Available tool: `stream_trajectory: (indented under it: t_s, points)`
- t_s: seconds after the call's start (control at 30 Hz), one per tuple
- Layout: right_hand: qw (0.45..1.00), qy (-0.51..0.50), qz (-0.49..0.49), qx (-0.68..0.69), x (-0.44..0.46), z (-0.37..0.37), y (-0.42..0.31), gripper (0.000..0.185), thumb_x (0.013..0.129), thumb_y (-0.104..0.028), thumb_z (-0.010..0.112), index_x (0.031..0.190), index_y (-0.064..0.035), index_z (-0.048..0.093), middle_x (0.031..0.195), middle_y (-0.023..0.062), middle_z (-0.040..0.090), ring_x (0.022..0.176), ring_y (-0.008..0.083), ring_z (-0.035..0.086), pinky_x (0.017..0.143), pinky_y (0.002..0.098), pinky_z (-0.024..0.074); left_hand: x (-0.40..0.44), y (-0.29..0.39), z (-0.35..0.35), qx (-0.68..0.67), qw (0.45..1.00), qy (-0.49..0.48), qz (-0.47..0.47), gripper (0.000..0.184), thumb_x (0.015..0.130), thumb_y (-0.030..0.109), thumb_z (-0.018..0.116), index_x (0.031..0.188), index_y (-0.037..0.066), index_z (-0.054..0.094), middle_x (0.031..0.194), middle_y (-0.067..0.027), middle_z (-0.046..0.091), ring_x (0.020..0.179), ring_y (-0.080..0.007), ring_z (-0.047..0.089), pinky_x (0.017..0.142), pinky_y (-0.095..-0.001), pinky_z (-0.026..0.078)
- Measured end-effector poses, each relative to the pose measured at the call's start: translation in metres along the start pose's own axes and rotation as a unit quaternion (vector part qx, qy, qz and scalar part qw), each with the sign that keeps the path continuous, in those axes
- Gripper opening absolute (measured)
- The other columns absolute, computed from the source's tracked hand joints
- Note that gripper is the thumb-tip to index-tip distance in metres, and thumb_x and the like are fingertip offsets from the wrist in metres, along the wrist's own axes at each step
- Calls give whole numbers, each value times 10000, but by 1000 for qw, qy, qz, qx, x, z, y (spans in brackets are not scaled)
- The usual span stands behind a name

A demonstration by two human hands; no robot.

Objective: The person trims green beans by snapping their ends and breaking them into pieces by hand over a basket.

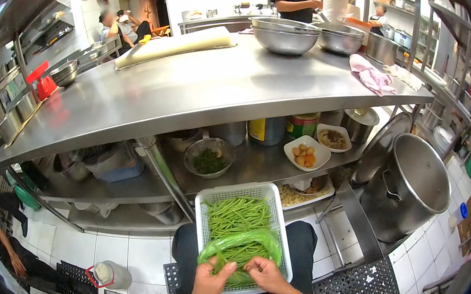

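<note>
On my lap rests a white plastic basket (202,223) with slotted sides, holding a heap of green beans (237,215). A thin green plastic bag (232,241) lies open in its near half, with more green beans inside. My left hand (211,281) is closed at the bag's near left side, a fold of the plastic between thumb and fingers. My right hand (266,273) is pinched closed at the bag's near right edge, over the beans. Whatever its fingertips hold is hidden.
A steel table (194,88) stands ahead, bearing metal bowls (286,38). Its lower shelf holds a bowl of chopped greens (209,157) and a white dish (307,153). A large pot (405,185) stands right, a white bucket (112,274) left. Other people are nearby.
</note>
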State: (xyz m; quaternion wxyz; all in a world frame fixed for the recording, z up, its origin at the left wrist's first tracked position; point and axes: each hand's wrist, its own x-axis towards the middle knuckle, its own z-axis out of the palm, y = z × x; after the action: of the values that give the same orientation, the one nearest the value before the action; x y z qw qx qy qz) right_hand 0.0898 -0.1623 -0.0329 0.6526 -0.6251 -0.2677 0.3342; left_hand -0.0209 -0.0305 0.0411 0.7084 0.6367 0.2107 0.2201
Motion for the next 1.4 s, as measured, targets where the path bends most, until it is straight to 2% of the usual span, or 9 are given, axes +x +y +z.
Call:
stream_trajectory:
  t_s: [0.07,0.2,0.4,0.5,0.7,1.1,1.3,1.33,1.4]
  points:
    - [979,53,-132,-148,4,-6,-2,121,862,-52,540,844,19,636,687,70,605,560,137,529,524,277,439,-2,-3,-8,-72,995,40,-54,127,907,129,656,882,4,646,717,-40,613,598,-86,518,542,-241,416]
    - [946,114,-182,-241,24,-19,-19,165,784,1,489,802,35,649,718,177,631,632,278,620,594,359,490,6,-14,-24,-258,963,-42,-61,266,949,193,521,719,75,458,572,-35,455,433,-118,367,403,-271,274]
    - [921,90,-192,-327,36,-26,4,105,815,-45,527,793,8,614,744,201,625,689,373,632,651,446,514,9,-12,-22,-361,919,-18,-155,197,933,166,505,783,40,500,582,-67,490,433,-151,430,398,-293,357]
    - [894,136,-191,-382,36,-14,-3,121,863,-114,569,808,-9,591,750,201,634,691,387,647,658,483,522,12,-11,-15,-307,938,13,-160,144,912,171,522,902,30,546,615,-72,518,454,-165,462,397,-303,386]
    - [843,62,-127,-519,36,-14,1,165,847,-160,670,840,-5,614,721,206,643,665,387,644,597,473,519,12,-13,-15,-314,935,-6,-166,127,897,61,504,1007,8,539,660,-87,531,501,-186,506,444,-330,428]
    - [848,62,-129,-510,36,-12,-13,273,876,-285,664,930,-30,580,739,205,649,651,392,652,574,484,524,13,-24,-23,-288,942,-5,-171,103,876,-9,501,966,2,550,606,-39,452,489,-146,443,442,-282,371]
    - [837,25,-118,-534,37,-12,-19,247,881,-295,654,939,-70,570,750,195,661,677,385,663,572,482,527,20,-41,-10,-18,989,-53,-137,330,879,30,569,1208,28,558,618,26,440,479,-60,379,429,-234,310]
    - [842,22,-116,-527,36,-12,-19,240,883,-289,649,947,-72,570,751,194,661,681,387,662,576,487,526,23,-49,-12,35,992,-36,-116,437,872,22,586,1300,-9,505,742,0,559,587,-74,497,511,-241,414]
    - [851,17,-112,-513,37,-14,-19,227,889,-277,641,964,-75,569,752,192,661,691,393,661,583,498,525,28,-57,-15,34,997,1,-68,462,880,18,578,1326,-47,472,1006,-62,596,874,-109,537,753,-260,450]
